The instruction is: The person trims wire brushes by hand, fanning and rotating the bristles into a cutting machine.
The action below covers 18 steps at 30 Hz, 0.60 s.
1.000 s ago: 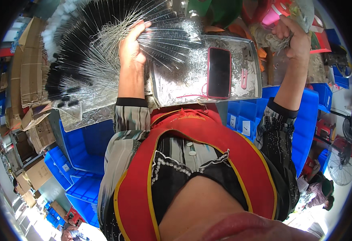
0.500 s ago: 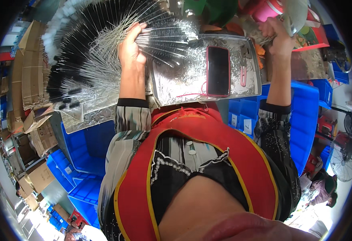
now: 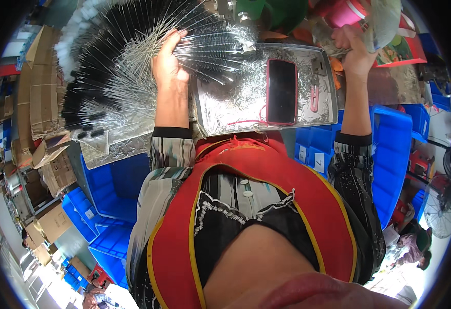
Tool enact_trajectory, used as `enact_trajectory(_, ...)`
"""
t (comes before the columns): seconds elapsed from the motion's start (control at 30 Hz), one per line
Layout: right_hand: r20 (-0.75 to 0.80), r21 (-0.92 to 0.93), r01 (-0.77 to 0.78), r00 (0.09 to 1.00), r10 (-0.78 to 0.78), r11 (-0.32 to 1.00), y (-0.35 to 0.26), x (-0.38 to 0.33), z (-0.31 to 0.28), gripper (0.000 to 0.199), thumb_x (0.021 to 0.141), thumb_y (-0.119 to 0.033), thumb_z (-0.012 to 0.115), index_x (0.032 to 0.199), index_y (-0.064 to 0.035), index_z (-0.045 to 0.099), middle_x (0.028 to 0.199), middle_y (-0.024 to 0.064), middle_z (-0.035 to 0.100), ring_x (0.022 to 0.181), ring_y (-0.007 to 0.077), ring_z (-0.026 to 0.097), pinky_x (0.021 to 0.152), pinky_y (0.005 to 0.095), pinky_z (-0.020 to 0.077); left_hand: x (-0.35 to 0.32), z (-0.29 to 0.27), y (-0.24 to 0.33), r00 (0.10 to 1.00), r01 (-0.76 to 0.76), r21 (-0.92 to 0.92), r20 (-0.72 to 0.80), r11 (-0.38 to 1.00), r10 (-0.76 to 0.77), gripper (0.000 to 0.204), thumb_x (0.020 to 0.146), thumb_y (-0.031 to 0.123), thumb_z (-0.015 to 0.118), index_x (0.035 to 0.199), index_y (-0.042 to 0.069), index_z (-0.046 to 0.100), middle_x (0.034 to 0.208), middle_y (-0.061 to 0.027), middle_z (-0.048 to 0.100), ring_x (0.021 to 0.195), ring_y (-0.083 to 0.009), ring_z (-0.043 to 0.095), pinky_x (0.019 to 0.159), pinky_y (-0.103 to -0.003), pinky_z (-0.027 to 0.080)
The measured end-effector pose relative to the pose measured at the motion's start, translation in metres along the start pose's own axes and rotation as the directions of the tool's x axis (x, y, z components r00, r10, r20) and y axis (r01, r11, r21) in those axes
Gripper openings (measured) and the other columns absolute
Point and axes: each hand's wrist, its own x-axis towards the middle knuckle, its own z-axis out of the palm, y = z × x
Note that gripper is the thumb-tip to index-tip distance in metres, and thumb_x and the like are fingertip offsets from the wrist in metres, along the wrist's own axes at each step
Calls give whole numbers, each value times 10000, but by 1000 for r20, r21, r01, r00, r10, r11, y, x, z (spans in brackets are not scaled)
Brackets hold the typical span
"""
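L fingers (image 3: pixel 171 42) grasping wire brushes (image 3: pixel 205 52) | R fingers (image 3: pixel 341 39) curled nr pink roll (image 3: pixel 345 14), can't tell hold

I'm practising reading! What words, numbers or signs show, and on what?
I can't copy writing, but:
White labels on right-hand blue bins: numbers, readable.
White label on a left blue bin: small, unclear.
Red apron: yellow lettering, too blurred.
Cardboard box at left: marks too small.

2 white number labels (image 3: pixel 319 162) on blue bins (image 3: pixel 320 141) at right, 1 white tag (image 3: pixel 89 212) on a bin (image 3: pixel 75 199) at left
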Motion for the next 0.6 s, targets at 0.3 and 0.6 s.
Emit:
enact_trajectory(0.3, -26, -199, -343, 938, 345, 918, -66, 32, 10, 269, 727, -62, 543, 507, -40, 391, 473, 41, 373, 459, 158, 416, 508, 298, 385, -2, 4, -1, 1000, -19, -21, -11, 1000, 19, 214, 670, -48, 610, 879, -41, 565, 787, -159, 606, 659, -220, 587, 594, -330, 510)
enact_trajectory(0.6, 21, -15, 50, 999, -50, 999, 13, -3, 3, 153, 694, 3, 542, 550, 16, 493, 462, 78, 444, 411, 191, 457, 509, 342, 442, -6, 4, -1, 997, -36, -24, -71, 999, 34, 120, 717, 3, 614, 827, -28, 578, 748, -114, 593, 601, -193, 573, 525, -295, 501)
